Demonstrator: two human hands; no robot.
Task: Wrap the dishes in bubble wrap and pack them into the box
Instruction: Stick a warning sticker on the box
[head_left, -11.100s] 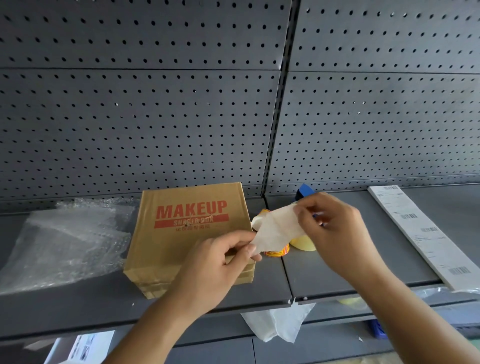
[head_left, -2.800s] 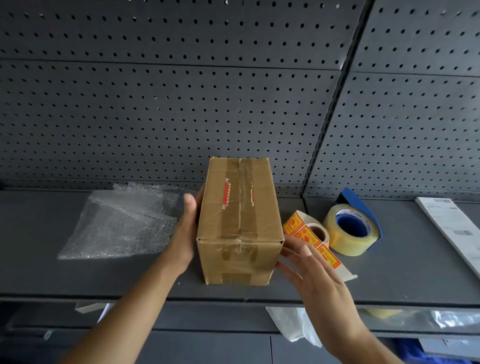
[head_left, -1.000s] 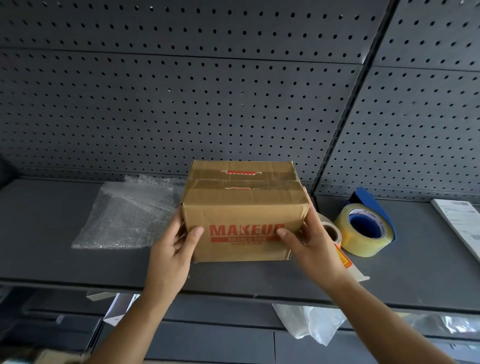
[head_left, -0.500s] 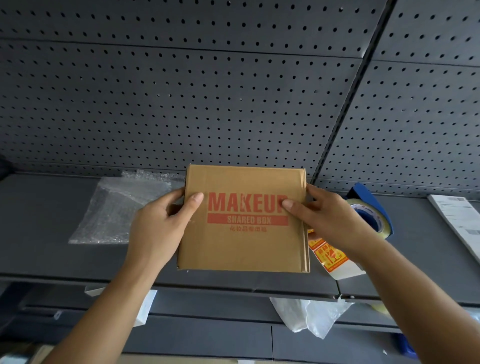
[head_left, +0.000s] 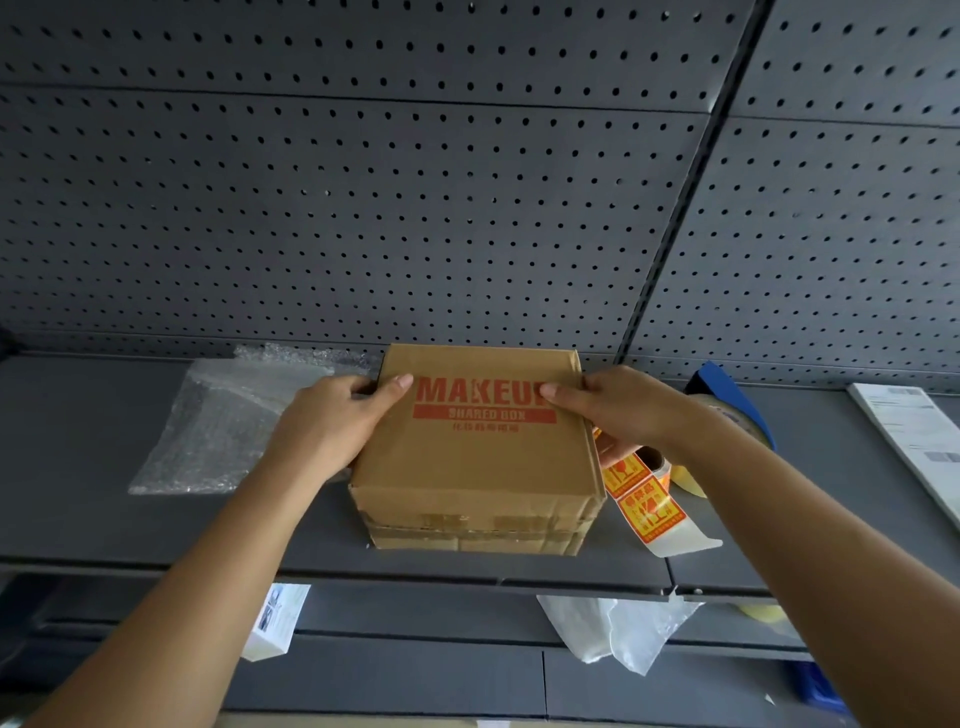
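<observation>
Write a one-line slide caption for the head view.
Left hand and right hand hold a taped MAKEUP box at the grey shelf, between bubble wrap and a sticker roll.

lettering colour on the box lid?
Red, printed on the brown cardboard box. The head view, the only one, shows it clearly between both hands.

Readable print: box (head_left: 478, 467) only
I read red "MAKEUP" over "SHARED BOX" between left hand (head_left: 332, 421) and right hand (head_left: 618, 410); line beneath illegible.

Sticker roll (head_left: 644, 506), tape roll (head_left: 726, 387), paper sheet (head_left: 917, 439)
</observation>
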